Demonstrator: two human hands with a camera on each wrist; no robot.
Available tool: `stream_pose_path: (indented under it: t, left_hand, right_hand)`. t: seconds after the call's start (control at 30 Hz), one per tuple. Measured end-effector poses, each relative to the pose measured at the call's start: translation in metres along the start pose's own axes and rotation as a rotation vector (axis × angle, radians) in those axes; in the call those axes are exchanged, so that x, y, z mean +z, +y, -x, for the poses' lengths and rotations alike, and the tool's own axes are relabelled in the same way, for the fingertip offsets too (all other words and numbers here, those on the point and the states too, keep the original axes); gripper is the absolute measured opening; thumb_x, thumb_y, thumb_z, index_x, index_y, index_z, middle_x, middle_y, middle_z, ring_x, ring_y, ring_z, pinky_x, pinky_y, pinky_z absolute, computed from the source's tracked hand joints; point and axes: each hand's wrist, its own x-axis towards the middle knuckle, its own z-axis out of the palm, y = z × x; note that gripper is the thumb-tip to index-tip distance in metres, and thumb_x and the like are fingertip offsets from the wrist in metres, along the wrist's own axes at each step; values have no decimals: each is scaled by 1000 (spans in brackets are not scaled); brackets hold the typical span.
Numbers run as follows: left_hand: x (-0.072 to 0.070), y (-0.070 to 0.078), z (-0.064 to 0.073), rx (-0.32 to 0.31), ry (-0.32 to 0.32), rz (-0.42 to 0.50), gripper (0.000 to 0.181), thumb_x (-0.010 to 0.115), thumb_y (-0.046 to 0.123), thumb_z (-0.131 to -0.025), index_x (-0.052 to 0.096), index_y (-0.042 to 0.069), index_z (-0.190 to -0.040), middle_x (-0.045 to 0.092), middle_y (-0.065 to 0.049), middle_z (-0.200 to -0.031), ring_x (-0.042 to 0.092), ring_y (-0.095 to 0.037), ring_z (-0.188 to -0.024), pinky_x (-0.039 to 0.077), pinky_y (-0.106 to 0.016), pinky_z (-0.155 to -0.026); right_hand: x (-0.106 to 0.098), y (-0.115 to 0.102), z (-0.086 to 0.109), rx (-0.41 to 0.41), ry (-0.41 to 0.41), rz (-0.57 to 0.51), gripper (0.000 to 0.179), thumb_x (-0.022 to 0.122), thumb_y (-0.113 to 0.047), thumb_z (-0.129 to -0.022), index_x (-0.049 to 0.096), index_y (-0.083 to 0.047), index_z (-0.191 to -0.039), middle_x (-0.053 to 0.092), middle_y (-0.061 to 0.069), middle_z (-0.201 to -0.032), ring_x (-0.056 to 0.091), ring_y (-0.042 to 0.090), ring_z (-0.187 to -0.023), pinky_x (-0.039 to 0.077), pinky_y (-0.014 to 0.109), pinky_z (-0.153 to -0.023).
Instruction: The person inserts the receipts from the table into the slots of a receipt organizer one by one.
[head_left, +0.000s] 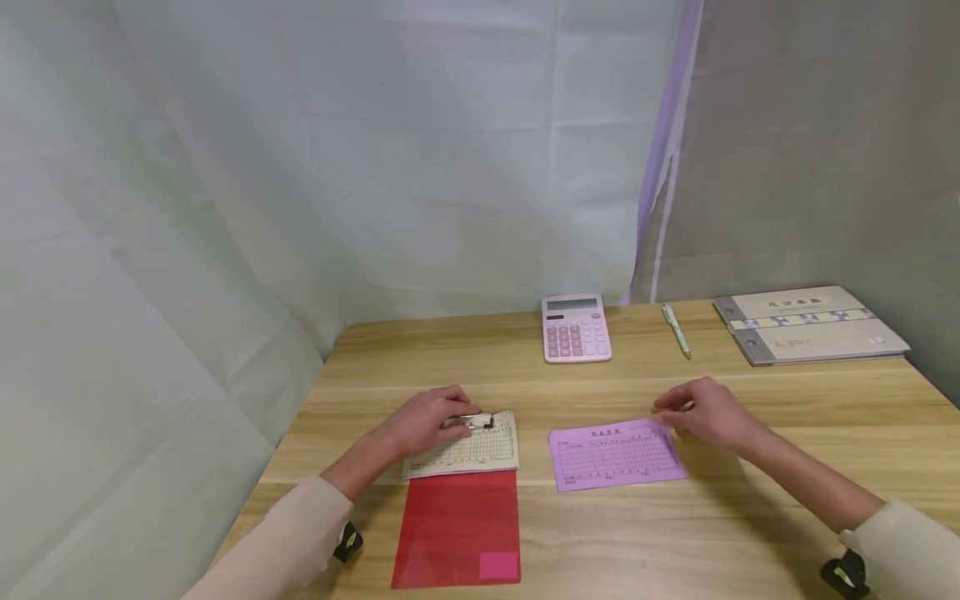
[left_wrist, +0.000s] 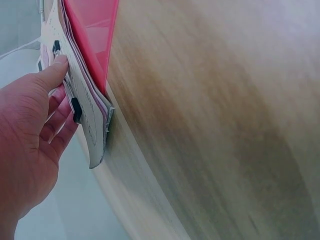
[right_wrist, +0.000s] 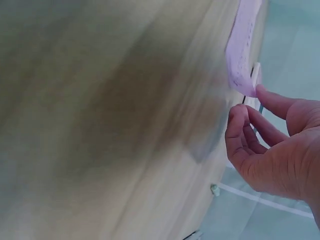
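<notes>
A red clipboard point(head_left: 457, 529) lies on the table with a cream form pad point(head_left: 498, 442) across its upper part. My left hand point(head_left: 423, 425) pinches the metal clip point(head_left: 491, 422) over the pad; the left wrist view shows the thumb on the clip's wire between black ends point(left_wrist: 76, 110). The pad's layered edges point(left_wrist: 107, 112) show there. To the right, a purple form slip point(head_left: 615, 457) lies on the table. My right hand point(head_left: 708, 417) is at its upper right corner. In the right wrist view the thumb point(right_wrist: 272, 102) touches that corner, apart from the bent fingers point(right_wrist: 239, 130).
Behind the slip stands a pink calculator point(head_left: 576, 329). A pen point(head_left: 677, 331) and a beige ledger binder point(head_left: 810, 323) lie toward the back right of the wooden table point(head_left: 600, 550). Pale curtains point(head_left: 450, 167) hang behind and at the sides.
</notes>
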Motion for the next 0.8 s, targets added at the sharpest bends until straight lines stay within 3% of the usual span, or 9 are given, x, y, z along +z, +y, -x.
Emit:
stream_pose_path:
  t: [0.13, 0.37, 0.63, 0.8]
  left_hand:
    - [-1, 1, 0, 8, -2, 0, 36, 78, 27, -100, 76, 13, -133, 66, 1, -117, 61, -11, -95, 55, -34, -85]
    - [0, 1, 0, 14, 2, 8, 36, 78, 26, -100, 76, 12, -132, 66, 1, -116, 62, -12, -94, 55, -34, -84]
    - [1, 0, 1, 3, 6, 11, 36, 78, 27, -100, 76, 13, -133, 66, 2, -117, 62, -12, -95, 55, -35, -85]
    - [1, 0, 0, -1, 3, 8, 36, 78, 28, -100, 76, 14, -133, 66, 2, -118, 61, -11, -95, 55, -34, -85]
  right_hand:
    - [1, 4, 7, 48, -2, -45, 17, 77, -4, -96, 79, 7, -108, 74, 8, -92, 62, 19, -73, 48, 26, -58]
    - [6, 10, 5, 24, 23, -77, 6, 76, -1, -94, 79, 4, -94, 65, 2, -71, 58, 18, -64, 48, 26, -53]
    - [7, 4, 1, 83, 27, -55, 14, 76, -3, -96, 78, 8, -103, 69, 5, -82, 60, 19, -67, 48, 27, -55]
    - [9, 6, 2, 70, 42, -40, 11, 76, -3, -96, 79, 6, -101, 68, 4, -82, 58, 18, -67, 46, 26, -54]
